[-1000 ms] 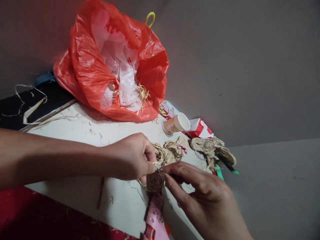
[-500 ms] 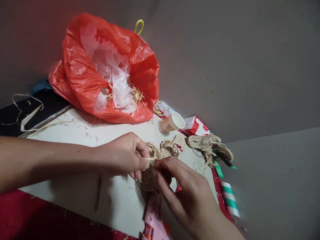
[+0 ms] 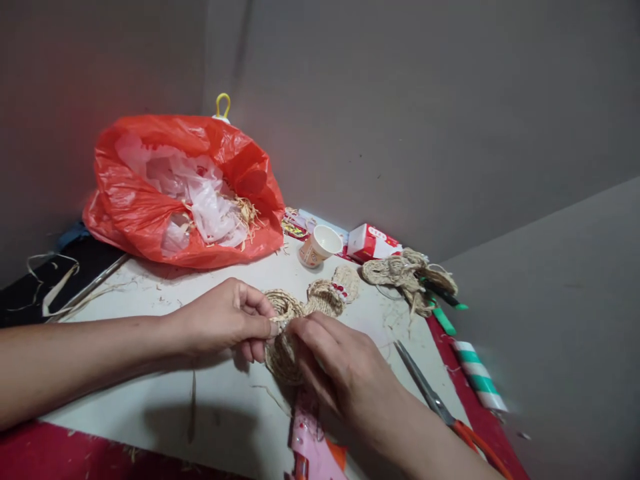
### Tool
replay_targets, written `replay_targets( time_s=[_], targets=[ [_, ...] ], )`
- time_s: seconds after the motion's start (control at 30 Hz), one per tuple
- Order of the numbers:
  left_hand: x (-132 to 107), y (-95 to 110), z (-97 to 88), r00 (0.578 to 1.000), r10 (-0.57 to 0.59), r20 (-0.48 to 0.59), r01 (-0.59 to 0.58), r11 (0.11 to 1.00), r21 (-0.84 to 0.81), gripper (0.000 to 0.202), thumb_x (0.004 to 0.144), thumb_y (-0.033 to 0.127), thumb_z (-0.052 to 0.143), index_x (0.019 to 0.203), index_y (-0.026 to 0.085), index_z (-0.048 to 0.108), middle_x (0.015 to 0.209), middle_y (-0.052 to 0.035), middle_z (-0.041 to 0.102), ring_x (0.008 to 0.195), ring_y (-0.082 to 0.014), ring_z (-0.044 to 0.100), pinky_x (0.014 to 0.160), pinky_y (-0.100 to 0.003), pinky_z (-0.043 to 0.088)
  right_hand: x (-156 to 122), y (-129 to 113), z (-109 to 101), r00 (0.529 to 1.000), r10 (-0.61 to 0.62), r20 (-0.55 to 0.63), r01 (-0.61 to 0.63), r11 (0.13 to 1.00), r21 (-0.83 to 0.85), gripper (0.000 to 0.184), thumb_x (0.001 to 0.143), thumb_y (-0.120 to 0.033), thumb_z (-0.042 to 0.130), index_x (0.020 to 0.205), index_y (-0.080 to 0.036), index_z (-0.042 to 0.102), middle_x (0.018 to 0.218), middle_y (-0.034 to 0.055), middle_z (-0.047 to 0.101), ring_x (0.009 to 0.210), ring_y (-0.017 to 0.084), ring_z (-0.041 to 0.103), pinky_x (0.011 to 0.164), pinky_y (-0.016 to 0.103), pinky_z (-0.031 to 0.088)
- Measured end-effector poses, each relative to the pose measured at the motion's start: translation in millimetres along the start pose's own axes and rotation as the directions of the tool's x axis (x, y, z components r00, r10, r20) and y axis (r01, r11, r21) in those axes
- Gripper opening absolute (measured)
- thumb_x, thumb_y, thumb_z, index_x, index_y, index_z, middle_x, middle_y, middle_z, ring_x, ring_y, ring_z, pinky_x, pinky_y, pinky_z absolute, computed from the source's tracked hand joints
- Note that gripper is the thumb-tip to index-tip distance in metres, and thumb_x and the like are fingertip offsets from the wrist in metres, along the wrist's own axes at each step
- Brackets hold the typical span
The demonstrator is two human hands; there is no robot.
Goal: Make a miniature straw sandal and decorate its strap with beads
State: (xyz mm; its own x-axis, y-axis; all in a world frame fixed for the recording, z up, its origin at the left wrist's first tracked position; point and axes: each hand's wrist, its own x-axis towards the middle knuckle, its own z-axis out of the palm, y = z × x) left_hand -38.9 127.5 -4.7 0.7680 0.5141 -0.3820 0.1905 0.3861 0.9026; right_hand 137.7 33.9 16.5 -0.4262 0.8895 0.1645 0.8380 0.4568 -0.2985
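Above the white board, my left hand (image 3: 237, 320) pinches the edge of a small woven straw slipper (image 3: 281, 359) between thumb and fingers. My right hand (image 3: 340, 373) is closed at the same edge, its fingertips close to the left thumb. Whatever is between the right fingertips is too small or hidden to make out. Just beyond the hands lies another straw slipper (image 3: 325, 297) with red and white beads on it. A pink sheet or packet (image 3: 313, 433) with small beads lies below the held slipper, partly behind my right hand.
Scissors (image 3: 435, 400) with orange handles lie right of my right forearm. A red plastic bag (image 3: 125, 220) with straw scraps stands at the back left. Behind are a paper cup (image 3: 320, 247), a red and white box (image 3: 373, 243) and more straw slippers (image 3: 395, 270).
The view has tilted up and shifted, so the bag appears lower and the scissors show fully. Both hands stay at the slipper; my right hand has turned and closed in.
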Motion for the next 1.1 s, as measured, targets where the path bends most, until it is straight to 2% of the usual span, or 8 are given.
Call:
replay_targets(
  time_s=[0.2,0.33,0.43,0.53,0.67,0.83,0.97,1.1],
  targets=[
    [1.2,0.4,-1.1,1.000,0.017,-0.015,-0.018,0.998,-0.054,0.022,0.068,0.031,0.071,0.070,0.012,0.060,0.049,0.0002,0.063,0.041,-0.0100,0.057,0.047,-0.022,0.048,-8.1,5.2,1.7,0.986,-0.018,-0.165,0.028,0.998,0.054,0.013,0.091,-0.010,0.041,0.091,-0.019,0.050,0.069,-0.0005,0.052,0.059,0.013,0.048,0.055,0.024,0.041],
    [3.1,0.8,-2.1,0.999,0.026,-0.027,-0.028,0.997,-0.073,0.025,0.065,0.032,0.074,0.072,0.012,0.061,0.053,-0.0005,0.065,0.044,-0.0094,0.058,0.048,-0.020,0.049,-13.1,9.5,5.3,0.930,0.022,-0.366,0.011,0.996,0.087,0.016,0.088,-0.010,0.049,0.102,-0.018,0.052,0.076,0.0007,0.060,0.060,0.012,0.054,0.056,0.022,0.045],
    [3.7,-0.2,-2.7,0.999,0.028,-0.026,-0.030,0.995,-0.092,0.025,0.064,0.031,0.075,0.072,0.012,0.061,0.051,-0.0004,0.065,0.044,-0.0095,0.058,0.048,-0.021,0.049,-15.2,12.2,11.8,0.898,0.037,-0.438,0.041,0.985,0.166,0.025,0.087,-0.007,0.054,0.109,-0.017,0.056,0.084,0.0042,0.066,0.068,0.012,0.060,0.061,0.023,0.049],
    [3.1,-1.4,-3.1,0.999,0.039,-0.027,-0.041,0.995,-0.093,0.024,0.065,0.030,0.075,0.073,0.012,0.061,0.051,-0.0005,0.066,0.044,-0.0095,0.059,0.048,-0.020,0.050,-17.0,13.7,20.4,0.890,0.026,-0.455,0.096,0.966,0.242,0.033,0.086,-0.003,0.054,0.116,-0.018,0.058,0.086,0.0062,0.067,0.074,0.014,0.062,0.064,0.025,0.051],
    [2.0,-2.5,-3.5,0.999,0.044,-0.030,-0.046,0.995,-0.086,0.023,0.066,0.030,0.075,0.073,0.012,0.062,0.049,0.0000,0.065,0.043,-0.0088,0.058,0.048,-0.019,0.049,-18.2,15.0,28.8,0.894,-0.039,-0.446,0.146,0.967,0.208,0.044,0.087,-0.001,0.051,0.129,-0.016,0.052,0.090,0.0105,0.066,0.079,0.018,0.062,0.067,0.031,0.052],
    [1.8,-2.6,-3.5,0.998,0.060,-0.020,-0.061,0.995,-0.076,0.024,0.067,0.031,0.075,0.075,0.011,0.064,0.051,-0.0005,0.066,0.045,-0.0094,0.059,0.049,-0.020,0.050,-15.5,17.1,30.0,0.924,-0.168,-0.343,0.195,0.980,0.044,0.045,0.090,-0.004,0.047,0.134,-0.010,0.045,0.089,0.0136,0.066,0.076,0.021,0.060,0.065,0.034,0.053],
    [1.4,-1.5,-2.5,0.998,0.052,-0.029,-0.054,0.996,-0.075,0.027,0.066,0.033,0.076,0.074,0.011,0.064,0.050,-0.0003,0.065,0.044,-0.0092,0.058,0.048,-0.020,0.049,-15.5,17.8,30.2,0.913,-0.296,-0.281,0.255,0.952,-0.172,0.053,0.090,-0.005,0.044,0.141,-0.002,0.034,0.082,0.0166,0.066,0.069,0.025,0.058,0.055,0.037,0.052],
    [1.5,-1.7,-1.6,0.999,0.033,-0.039,-0.036,0.997,-0.072,0.030,0.064,0.035,0.078,0.072,0.010,0.065,0.048,-0.0004,0.064,0.042,-0.0089,0.057,0.047,-0.020,0.048,-14.3,16.1,33.5,0.903,-0.341,-0.261,0.277,0.927,-0.254,0.056,0.089,-0.005,0.041,0.143,0.003,0.028,0.083,0.0191,0.068,0.068,0.027,0.059,0.054,0.041,0.054]
  ],
)
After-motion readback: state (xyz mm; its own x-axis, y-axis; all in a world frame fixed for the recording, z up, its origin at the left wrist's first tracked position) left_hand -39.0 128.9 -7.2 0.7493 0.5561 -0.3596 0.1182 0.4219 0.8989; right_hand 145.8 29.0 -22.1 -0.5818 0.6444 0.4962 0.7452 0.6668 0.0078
